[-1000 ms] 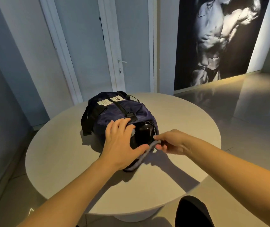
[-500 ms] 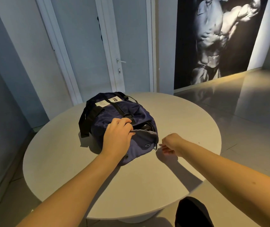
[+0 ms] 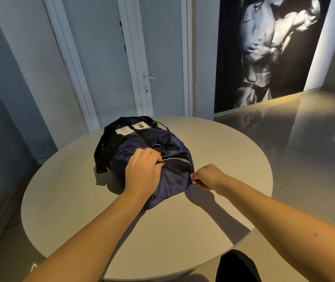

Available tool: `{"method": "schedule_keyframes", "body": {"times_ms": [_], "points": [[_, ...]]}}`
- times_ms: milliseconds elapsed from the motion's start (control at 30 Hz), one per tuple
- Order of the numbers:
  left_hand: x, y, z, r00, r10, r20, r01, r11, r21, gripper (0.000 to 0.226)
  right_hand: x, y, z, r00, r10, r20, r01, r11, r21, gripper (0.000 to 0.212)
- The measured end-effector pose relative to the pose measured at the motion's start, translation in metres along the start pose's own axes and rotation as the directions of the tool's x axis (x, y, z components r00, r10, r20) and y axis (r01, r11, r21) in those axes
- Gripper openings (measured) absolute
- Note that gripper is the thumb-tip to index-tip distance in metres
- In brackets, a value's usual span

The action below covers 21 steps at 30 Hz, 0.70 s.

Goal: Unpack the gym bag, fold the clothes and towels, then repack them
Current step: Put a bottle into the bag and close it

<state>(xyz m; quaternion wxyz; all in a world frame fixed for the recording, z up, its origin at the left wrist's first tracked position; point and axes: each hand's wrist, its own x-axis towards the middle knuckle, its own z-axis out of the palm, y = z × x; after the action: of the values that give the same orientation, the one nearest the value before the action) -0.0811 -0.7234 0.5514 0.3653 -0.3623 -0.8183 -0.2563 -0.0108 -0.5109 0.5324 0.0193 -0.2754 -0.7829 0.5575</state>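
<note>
bag: the navy gym bag [image 3: 174, 143] lies on its side on the round table [image 3: 162, 231], towards the far left part of the top, its end facing the person.
flap: the end flap [image 3: 172, 176] is up over the opening now. a second ago it hung pulled down and the dark inside of the bag showed; now only a thin slit with a pale grey lining shows along its top edge.
left hand: the left hand [image 3: 142, 171] sits on the bag's near end, fingers curled over the flap's top edge with the tips tucked at the slit. it grips that edge, where a second ago it lay flatter beside the open mouth.
right hand: the right hand [image 3: 207, 178] is back at the bag. half a second ago it hung just off the flap; now thumb and fingers pinch the flap's right edge, closed tight on the fabric.
snaps: two round snaps [image 3: 180, 182] show on the flap's face. whether they are fastened, i cannot tell.
table: no clothes or towels lie out on the part of it in view.
what it means: the mouth has gone from wide open to nearly covered, with both hands on the flap. whether this is a re-grip to pull it open or a closing-up, i cannot tell; with nothing out on the table, my guess is that unpacking has not got going.
watch for: the fabric is soft and slack, so a pull on one edge could drag the whole bag.
</note>
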Motion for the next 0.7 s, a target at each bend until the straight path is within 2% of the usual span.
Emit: {"method": "schedule_keyframes", "body": {"times_ms": [100,200,300,367,433,500,600,700], "points": [[0.001,0.003,-0.001,1.000,0.022,0.001,-0.022,1.000,0.002,0.011,-0.013,-0.028,-0.015,0.979,-0.197,-0.051,0.197,0.980,0.012,0.027],[0.000,0.005,-0.003,1.000,0.027,0.009,-0.027,1.000,0.000,0.013,-0.021,-0.055,-0.015,0.933,-0.355,-0.058,0.340,0.923,-0.179,0.028],[0.001,0.005,-0.003,0.998,-0.055,0.033,0.056,0.997,-0.046,0.021,-0.027,-0.073,-0.001,0.875,-0.485,0.018,0.450,0.799,-0.399,0.033],[0.001,0.003,-0.002,0.997,-0.066,0.048,0.070,0.995,-0.077,0.026,-0.036,-0.080,0.009,0.815,-0.572,0.088,0.530,0.678,-0.509,0.040],[0.003,0.000,-0.001,0.997,-0.041,0.061,0.046,0.996,-0.080,0.029,-0.043,-0.083,0.015,0.768,-0.620,0.164,0.585,0.573,-0.575,0.044],[0.006,-0.002,0.000,0.998,0.001,0.069,0.002,0.999,-0.042,0.030,-0.048,-0.082,0.018,0.740,-0.637,0.217,0.619,0.519,-0.589,0.049],[0.011,-0.001,0.000,0.997,0.064,0.039,-0.064,0.998,-0.010,0.025,-0.054,-0.079,0.015,0.728,-0.644,0.234,0.653,0.549,-0.522,0.053],[0.012,0.003,0.002,0.995,0.100,0.023,-0.100,0.995,-0.007,0.017,-0.051,-0.070,0.008,0.736,-0.662,0.144,0.652,0.634,-0.415,0.046]]}}
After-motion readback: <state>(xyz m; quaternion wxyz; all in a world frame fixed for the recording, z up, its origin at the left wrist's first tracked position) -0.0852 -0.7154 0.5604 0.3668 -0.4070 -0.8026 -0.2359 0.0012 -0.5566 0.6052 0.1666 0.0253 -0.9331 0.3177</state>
